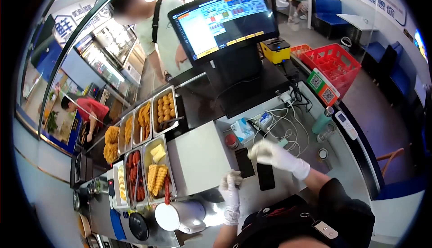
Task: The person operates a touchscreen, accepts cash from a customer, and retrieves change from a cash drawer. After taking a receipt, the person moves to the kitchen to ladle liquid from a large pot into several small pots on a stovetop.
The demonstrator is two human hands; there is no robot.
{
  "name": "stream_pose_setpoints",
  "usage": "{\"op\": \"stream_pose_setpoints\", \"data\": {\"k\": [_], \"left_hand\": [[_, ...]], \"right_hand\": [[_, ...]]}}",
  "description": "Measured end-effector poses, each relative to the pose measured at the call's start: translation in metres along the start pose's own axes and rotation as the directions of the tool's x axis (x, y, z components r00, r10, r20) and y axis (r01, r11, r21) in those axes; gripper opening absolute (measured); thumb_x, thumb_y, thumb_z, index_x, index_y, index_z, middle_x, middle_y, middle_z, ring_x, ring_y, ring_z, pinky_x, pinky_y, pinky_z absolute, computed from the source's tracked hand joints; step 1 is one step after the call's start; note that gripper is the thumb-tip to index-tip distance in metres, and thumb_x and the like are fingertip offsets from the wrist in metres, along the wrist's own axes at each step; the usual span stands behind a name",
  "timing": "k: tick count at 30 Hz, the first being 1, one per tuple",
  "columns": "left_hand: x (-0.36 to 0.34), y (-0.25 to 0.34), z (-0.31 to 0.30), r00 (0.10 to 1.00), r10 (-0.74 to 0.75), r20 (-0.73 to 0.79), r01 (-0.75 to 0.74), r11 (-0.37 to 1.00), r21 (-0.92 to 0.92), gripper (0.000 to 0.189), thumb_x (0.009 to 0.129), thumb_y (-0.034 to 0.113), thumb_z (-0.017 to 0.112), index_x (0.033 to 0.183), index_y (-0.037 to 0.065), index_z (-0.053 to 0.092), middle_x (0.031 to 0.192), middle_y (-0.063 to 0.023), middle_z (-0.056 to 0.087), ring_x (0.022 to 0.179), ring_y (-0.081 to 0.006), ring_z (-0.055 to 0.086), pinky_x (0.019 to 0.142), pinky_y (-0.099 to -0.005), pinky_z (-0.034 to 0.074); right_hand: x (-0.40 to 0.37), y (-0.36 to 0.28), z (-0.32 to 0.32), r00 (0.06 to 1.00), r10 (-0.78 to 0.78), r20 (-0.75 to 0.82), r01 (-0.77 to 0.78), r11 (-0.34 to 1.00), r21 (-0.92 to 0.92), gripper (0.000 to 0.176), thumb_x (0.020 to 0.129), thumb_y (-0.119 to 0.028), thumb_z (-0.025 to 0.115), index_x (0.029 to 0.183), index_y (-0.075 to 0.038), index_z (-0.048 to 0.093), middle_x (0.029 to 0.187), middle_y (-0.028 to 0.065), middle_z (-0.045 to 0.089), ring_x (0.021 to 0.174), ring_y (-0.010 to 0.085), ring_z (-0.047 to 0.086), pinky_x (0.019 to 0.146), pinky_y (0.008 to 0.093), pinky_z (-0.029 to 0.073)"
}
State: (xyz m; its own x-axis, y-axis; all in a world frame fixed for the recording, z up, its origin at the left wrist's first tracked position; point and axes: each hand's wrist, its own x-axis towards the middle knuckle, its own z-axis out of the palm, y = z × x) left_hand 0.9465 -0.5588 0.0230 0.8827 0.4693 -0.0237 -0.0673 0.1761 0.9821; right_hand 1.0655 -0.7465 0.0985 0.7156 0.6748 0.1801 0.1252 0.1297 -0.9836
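Both hands wear thin white gloves. My left hand [231,180] is raised over the counter's near edge, beside the lower end of a black phone [244,163]; its fingers are curled together, and anything between them is too small to name. My right hand [270,153] hangs just right of that phone and above a second dark phone [266,176], its fingers bent and blurred. Left of my hands are a white board [198,158] and a metal tray with waffle-shaped food [157,179] and yellow pieces [158,152].
A monitor [225,23] stands ahead, with a person [171,36] behind it. Food trays with brown eggs [166,108] and sausages [135,171] line the left. A white kettle [180,215] is near. Cables [288,131], a green bottle [322,121] and a red crate [333,65] are right.
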Motion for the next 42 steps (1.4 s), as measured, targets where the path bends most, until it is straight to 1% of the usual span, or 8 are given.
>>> {"op": "stream_pose_setpoints", "data": {"k": [1, 7, 13, 15, 21, 26, 33, 42], "left_hand": [[0.009, 0.000, -0.003, 0.999, 0.015, -0.047, -0.013, 0.999, 0.047, 0.031, 0.100, 0.029, 0.049, 0.101, 0.001, 0.063, 0.085, -0.0046, 0.066, 0.064, -0.0076, 0.052, 0.061, -0.0232, 0.044], [0.063, -0.035, -0.017, 0.975, 0.143, -0.169, -0.100, 0.965, 0.243, 0.026, 0.099, 0.021, 0.049, 0.098, 0.000, 0.064, 0.076, 0.0003, 0.060, 0.067, -0.0069, 0.050, 0.063, -0.0230, 0.042], [0.076, -0.076, -0.031, 0.979, 0.048, -0.200, 0.004, 0.967, 0.254, 0.024, 0.099, 0.020, 0.050, 0.098, 0.000, 0.064, 0.080, -0.0011, 0.061, 0.073, -0.0093, 0.054, 0.068, -0.0257, 0.045], [0.074, -0.084, -0.030, 0.964, -0.009, -0.266, 0.056, 0.984, 0.172, 0.020, 0.098, 0.019, 0.052, 0.089, 0.003, 0.062, 0.072, 0.0036, 0.055, 0.061, -0.0039, 0.045, 0.056, -0.0204, 0.036], [0.071, -0.078, -0.024, 0.960, 0.057, -0.275, 0.016, 0.967, 0.255, 0.015, 0.097, 0.014, 0.055, 0.098, 0.000, 0.062, 0.086, 0.0001, 0.060, 0.074, -0.0060, 0.051, 0.067, -0.0215, 0.044], [0.071, -0.078, -0.023, 0.959, 0.048, -0.278, 0.021, 0.970, 0.241, 0.015, 0.097, 0.012, 0.054, 0.098, 0.001, 0.063, 0.084, 0.0011, 0.060, 0.071, -0.0051, 0.051, 0.064, -0.0201, 0.043], [0.069, -0.057, -0.017, 0.969, -0.025, -0.244, 0.078, 0.974, 0.211, 0.015, 0.096, 0.013, 0.054, 0.097, 0.002, 0.063, 0.079, 0.0013, 0.059, 0.068, -0.0049, 0.051, 0.062, -0.0203, 0.043], [0.069, -0.061, -0.016, 0.962, -0.044, -0.271, 0.088, 0.984, 0.152, 0.014, 0.096, 0.014, 0.054, 0.093, 0.002, 0.062, 0.074, 0.0019, 0.058, 0.065, -0.0049, 0.051, 0.060, -0.0208, 0.042]], "right_hand": [[0.013, -0.002, -0.014, 0.989, -0.114, -0.096, 0.078, 0.945, -0.319, 0.026, 0.087, -0.003, 0.056, 0.112, -0.004, 0.057, 0.106, 0.0091, 0.064, 0.104, 0.0181, 0.059, 0.094, 0.0326, 0.045], [0.148, -0.055, -0.107, 0.679, -0.638, -0.362, 0.397, 0.734, -0.551, 0.026, 0.084, 0.004, 0.056, 0.109, -0.001, 0.057, 0.106, 0.0104, 0.065, 0.106, 0.0237, 0.060, 0.096, 0.0343, 0.045], [0.271, -0.135, -0.164, 0.556, -0.816, -0.162, 0.144, 0.286, -0.947, 0.038, 0.085, -0.001, 0.051, 0.122, -0.003, 0.054, 0.128, 0.0151, 0.055, 0.129, 0.0322, 0.042, 0.109, 0.0404, 0.031], [0.302, -0.149, -0.173, 0.545, -0.831, -0.114, 0.143, 0.226, -0.964, 0.040, 0.083, -0.002, 0.052, 0.123, -0.007, 0.057, 0.135, 0.0164, 0.049, 0.129, 0.0329, 0.042, 0.108, 0.0417, 0.032], [0.357, -0.160, -0.173, 0.496, -0.867, 0.041, 0.026, -0.032, -0.999, 0.041, 0.081, -0.002, 0.053, 0.121, -0.012, 0.058, 0.139, 0.0143, 0.045, 0.127, 0.0336, 0.043, 0.108, 0.0432, 0.033], [0.366, -0.153, -0.177, 0.526, -0.851, 0.009, 0.011, -0.004, -1.000, 0.041, 0.081, -0.001, 0.053, 0.120, -0.012, 0.059, 0.139, 0.0137, 0.044, 0.125, 0.0336, 0.044, 0.108, 0.0430, 0.034], [0.318, -0.153, -0.200, 0.123, -0.986, -0.112, 0.097, 0.124, -0.988, 0.023, 0.079, -0.003, 0.061, 0.102, -0.006, 0.062, 0.098, 0.0068, 0.064, 0.098, 0.0304, 0.055, 0.085, 0.0421, 0.044], [0.253, -0.104, -0.225, 0.376, -0.900, -0.220, 0.043, 0.254, -0.966, 0.026, 0.084, 0.002, 0.051, 0.107, -0.004, 0.061, 0.104, 0.0093, 0.064, 0.103, 0.0278, 0.058, 0.092, 0.0369, 0.044]]}}
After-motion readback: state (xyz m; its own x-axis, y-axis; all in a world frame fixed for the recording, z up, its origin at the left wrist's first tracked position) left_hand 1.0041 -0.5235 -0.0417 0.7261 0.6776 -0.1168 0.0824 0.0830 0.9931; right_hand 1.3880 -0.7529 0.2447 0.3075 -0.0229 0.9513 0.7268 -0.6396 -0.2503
